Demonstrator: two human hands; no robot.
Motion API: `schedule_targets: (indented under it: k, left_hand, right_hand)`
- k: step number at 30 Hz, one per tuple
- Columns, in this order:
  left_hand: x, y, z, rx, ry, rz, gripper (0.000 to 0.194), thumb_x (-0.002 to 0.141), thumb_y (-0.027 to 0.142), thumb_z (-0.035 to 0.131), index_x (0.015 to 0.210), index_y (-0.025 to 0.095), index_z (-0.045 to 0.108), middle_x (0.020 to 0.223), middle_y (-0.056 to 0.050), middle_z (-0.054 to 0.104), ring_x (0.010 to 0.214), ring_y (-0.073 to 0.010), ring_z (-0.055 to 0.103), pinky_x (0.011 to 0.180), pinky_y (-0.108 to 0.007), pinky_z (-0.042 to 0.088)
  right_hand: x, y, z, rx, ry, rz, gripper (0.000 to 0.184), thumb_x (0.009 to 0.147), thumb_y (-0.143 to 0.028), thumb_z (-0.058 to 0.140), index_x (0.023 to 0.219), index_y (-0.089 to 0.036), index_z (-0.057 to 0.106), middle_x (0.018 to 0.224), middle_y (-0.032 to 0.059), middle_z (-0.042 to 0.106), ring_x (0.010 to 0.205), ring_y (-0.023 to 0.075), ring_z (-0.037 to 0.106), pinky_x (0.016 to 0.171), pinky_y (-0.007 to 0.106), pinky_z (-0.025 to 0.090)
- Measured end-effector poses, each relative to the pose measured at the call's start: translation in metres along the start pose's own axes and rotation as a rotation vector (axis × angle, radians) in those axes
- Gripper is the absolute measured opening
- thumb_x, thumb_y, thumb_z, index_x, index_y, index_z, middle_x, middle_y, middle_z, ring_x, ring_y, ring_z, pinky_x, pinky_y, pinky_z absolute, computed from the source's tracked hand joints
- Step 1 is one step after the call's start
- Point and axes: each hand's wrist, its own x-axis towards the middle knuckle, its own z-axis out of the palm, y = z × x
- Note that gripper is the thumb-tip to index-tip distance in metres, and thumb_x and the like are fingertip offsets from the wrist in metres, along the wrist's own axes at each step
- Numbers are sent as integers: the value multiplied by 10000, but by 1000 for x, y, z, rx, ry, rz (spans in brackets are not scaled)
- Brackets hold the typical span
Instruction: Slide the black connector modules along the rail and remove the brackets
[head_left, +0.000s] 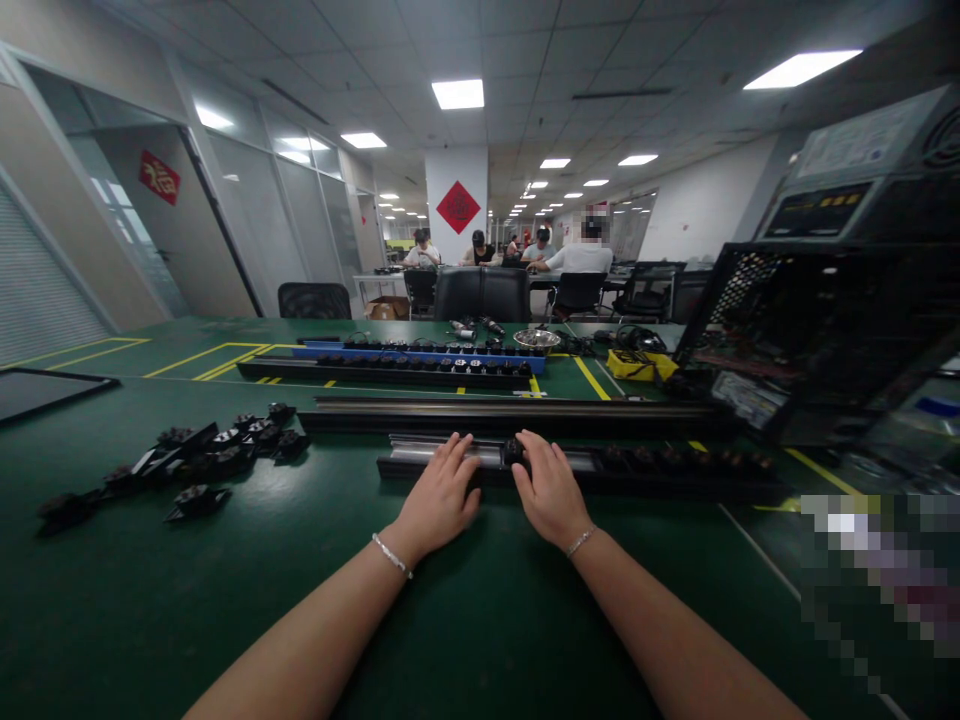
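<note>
A long black rail (480,456) with a shiny metal channel lies in front of me. My left hand (439,495) rests on its left part, fingers stretched across it and the thumb near its front edge. In the channel sits a small black module (514,451). My right hand (551,490) is at this module's right side, with the index finger at its top and the thumb in front. Several similar dark modules (675,460) line the rail's right half. A loose pile of black pieces (240,445) lies to the left of my left hand.
Behind this rail lies another long black rail (495,412). Farther back are a filled black rail (375,371) and a blue rail (532,362). A metal dish (537,339), a yellow tray (641,366) and an open computer case (810,330) stand rightward. Several people sit beyond the table.
</note>
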Motion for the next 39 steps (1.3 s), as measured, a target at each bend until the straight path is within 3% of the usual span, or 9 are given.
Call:
schedule_targets:
  k: [6, 12, 17, 22, 27, 33, 39]
  left_hand:
    - [8, 20, 5, 76, -98, -14, 519, 784, 410, 539, 1283, 349, 410, 1484, -84, 247, 1350, -370, 178, 1006, -689, 144]
    - [18, 28, 10, 85, -111, -86, 670, 744, 471, 562, 1356, 411, 297, 1489, -95, 231, 1330, -437, 170, 939, -740, 159]
    - [26, 36, 12, 83, -108, -126, 638, 775, 487, 505, 1367, 403, 284, 1470, -112, 276, 1308, -463, 204, 904, -759, 168]
    - [29, 40, 9, 98, -188, -167, 623, 772, 477, 505, 1357, 413, 297, 1478, -54, 278, 1329, -439, 156, 916, -763, 140]
    - [30, 43, 7, 113, -214, -186, 581, 783, 487, 482, 1336, 432, 313, 1473, -45, 288, 1342, -386, 168, 925, -757, 133]
    - [30, 41, 6, 138, -206, -181, 569, 792, 449, 477, 1337, 404, 321, 1458, -77, 312, 1340, -362, 200, 933, -736, 169]
    - [29, 38, 4, 142, -218, -193, 552, 797, 436, 471, 1331, 381, 342, 1451, -104, 324, 1328, -358, 237, 926, -727, 199]
  right_hand:
    - [0, -1, 0, 31, -28, -23, 436, 893, -300, 298, 1284, -151, 421, 1329, 140, 475, 1261, 200, 387, 1039, 450, 289]
    - [1, 0, 1, 75, -79, -57, 439, 898, -313, 292, 1290, -152, 407, 1348, 124, 460, 1292, 184, 346, 1062, 448, 261]
    - [0, 0, 2, 87, -116, -64, 442, 902, -306, 283, 1289, -132, 407, 1346, 120, 466, 1287, 166, 353, 1076, 417, 244]
    - [0, 2, 5, -40, -95, 58, 426, 884, -273, 309, 1251, -135, 476, 1342, 109, 475, 1258, 196, 390, 1085, 441, 201]
    - [1, 8, 5, -156, -113, 167, 458, 813, -172, 339, 1223, -87, 522, 1326, 104, 496, 1270, 211, 374, 1092, 389, 188]
    - [0, 10, 4, -200, -166, 155, 548, 707, -130, 420, 1245, -70, 509, 1348, 117, 472, 1274, 222, 368, 1089, 383, 184]
    - [0, 11, 4, -207, -173, 153, 564, 699, -120, 416, 1254, -75, 502, 1357, 109, 464, 1278, 210, 362, 1086, 373, 190]
